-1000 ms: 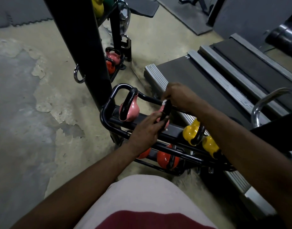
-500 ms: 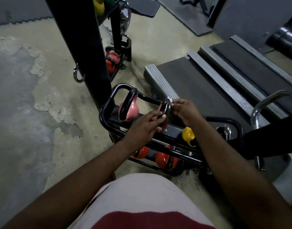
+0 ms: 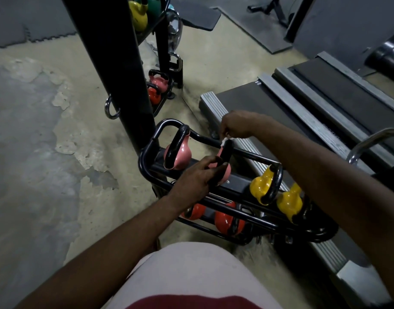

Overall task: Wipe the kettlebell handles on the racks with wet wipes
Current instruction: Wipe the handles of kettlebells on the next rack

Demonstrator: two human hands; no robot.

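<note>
The right grip (image 3: 238, 126) pinches a small white wet wipe (image 3: 225, 141) atop the pink kettlebell's (image 3: 226, 174) black handle (image 3: 227, 150). The left grip (image 3: 196, 180) curls round that handle lower down.

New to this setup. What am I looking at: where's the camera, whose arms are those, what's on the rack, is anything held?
There is no machine here. A person works with bare hands, and the single camera sits on their head looking forward and down, so both arms reach in from the bottom edge. On the floor stands a low black rack with two tiers. The top tier holds a pink kettlebell, another pink one and two yellow ones; red ones sit below. The right hand pinches a white wipe against the top of the pink kettlebell's handle. The left hand holds that kettlebell lower down. A treadmill lies beside the rack.
</note>
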